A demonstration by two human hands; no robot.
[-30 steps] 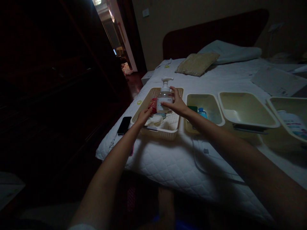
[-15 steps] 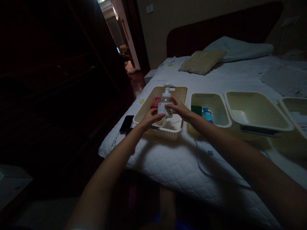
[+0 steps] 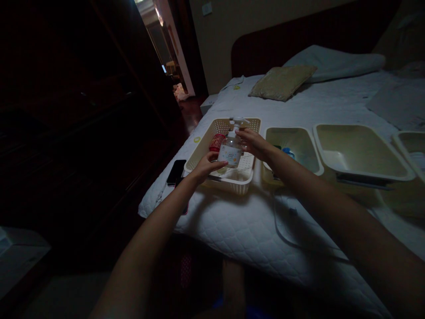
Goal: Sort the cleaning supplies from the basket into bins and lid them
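A clear pump bottle [image 3: 231, 148] with a white pump head is held tilted over a beige perforated basket [image 3: 199, 156] on the bed. My right hand [image 3: 254, 142] grips the bottle near its neck and shoulder. My left hand [image 3: 207, 165] is curled under the bottle's base, fingers touching its bottom. A red item [image 3: 217, 141] lies in the basket behind the bottle, and something pale lies under my left hand.
Three cream tubs stand in a row to the right: one [image 3: 300, 153] with a blue-capped bottle [image 3: 288, 153], one [image 3: 361, 155] wide, one [image 3: 411, 148] at the frame edge. A black phone [image 3: 175, 172] lies left of the basket. Pillows [image 3: 282, 82] lie further back. A dark wardrobe fills the left.
The bottle has been lifted off the basket floor and tilted. My left hand moved from the basket's contents to under the bottle's base. My right hand slid up toward the neck.
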